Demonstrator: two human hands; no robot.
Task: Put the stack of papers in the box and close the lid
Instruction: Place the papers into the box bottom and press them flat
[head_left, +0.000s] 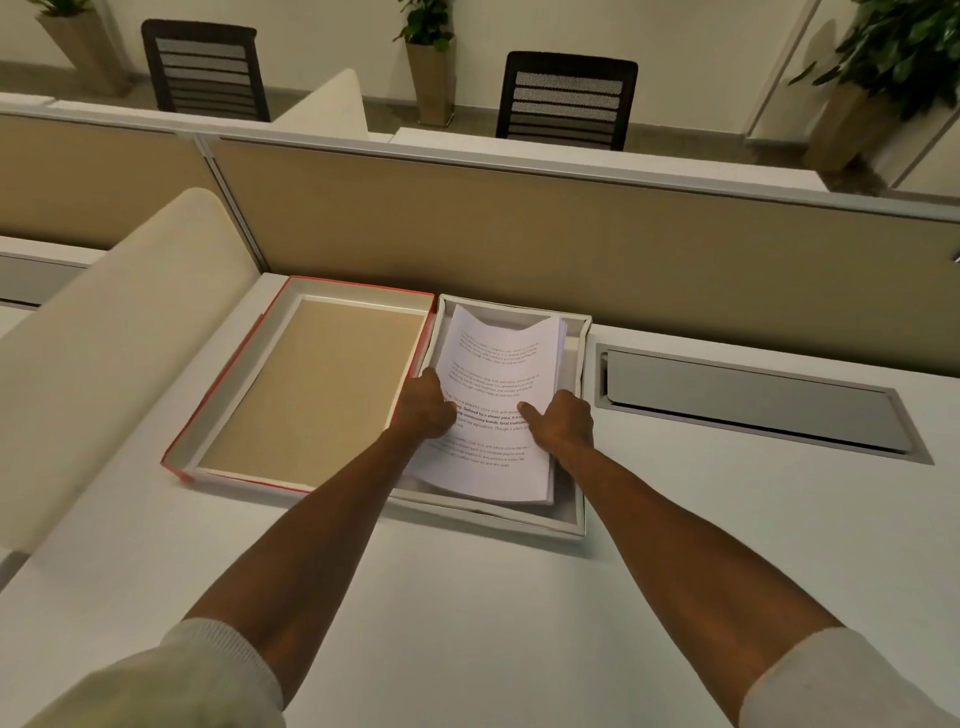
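A stack of printed white papers (496, 374) is inside the shallow white box (571, 525) on the desk, tilted, with its far edge bowed up against the box's far wall. My left hand (423, 408) grips the stack's left edge and my right hand (563, 421) grips its right edge, thumb on top of the page. The lid (208, 415), red outside with a tan inner face, lies upside down right beside the box on its left, touching it.
A tan partition wall (571, 234) runs along the desk's far edge just behind the box. A grey cable hatch (753, 400) is set in the white desk (467, 597) at right. A cream rounded divider (104, 338) borders the left.
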